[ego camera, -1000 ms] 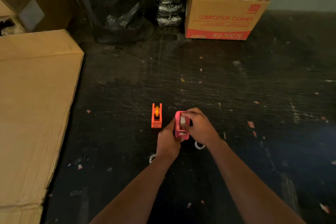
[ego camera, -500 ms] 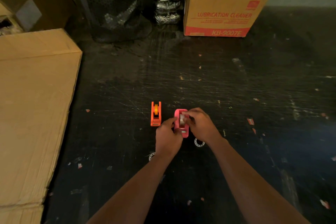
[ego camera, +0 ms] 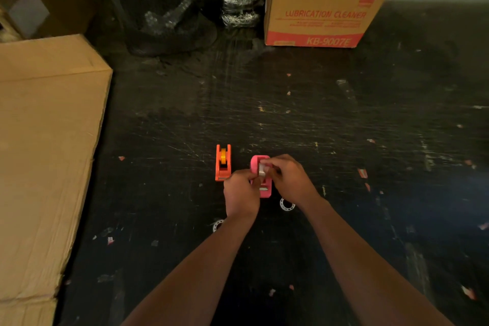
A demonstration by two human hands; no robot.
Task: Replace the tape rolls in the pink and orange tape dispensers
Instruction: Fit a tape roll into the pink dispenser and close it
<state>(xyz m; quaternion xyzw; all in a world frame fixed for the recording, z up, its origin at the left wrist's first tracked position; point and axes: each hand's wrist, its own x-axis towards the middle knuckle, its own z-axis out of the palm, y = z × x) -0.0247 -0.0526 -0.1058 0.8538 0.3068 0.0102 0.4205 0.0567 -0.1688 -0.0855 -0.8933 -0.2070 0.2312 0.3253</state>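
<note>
Item one: the small pink plastic tape dispenser [ego camera: 262, 188] sits on the scuffed black work surface [ego camera: 344, 140], just below the centre of your view, its cutter end pointing toward 6 o'clock. Your left hand [ego camera: 241, 194] is closed against its left side, fingers curled in at the base. Your right hand [ego camera: 289, 180] comes over from 3 o'clock with its fingertips pinched narrow on a small pale tape roll [ego camera: 262, 170] standing in the dispenser's cradle; whether the roll is fully seated you cannot tell. Item two: the small orange plastic tape dispenser [ego camera: 223, 163] stands just beside the pink one at its 9 o'clock, apart from both hands, upright, with an orange-yellow roll [ego camera: 223, 157] visible between its side walls. Item three: two white ring-shaped pieces lie flat on the surface, one ring [ego camera: 287, 204] at 5 o'clock of the pink dispenser beside your right wrist, the other ring [ego camera: 217, 225] at 7 o'clock, partly covered by your left forearm. Item four: an open brown cardboard carton printed in red "LUBRICATION CLEANER" [ego camera: 324, 16] stands at the far edge, 1 o'clock. Item five: a large flat brown cardboard box [ego camera: 45, 156] fills the 9 o'clock side. Item six: dark plastic-wrapped bundles [ego camera: 169, 8] at 11 to 12 o'clock.
</note>
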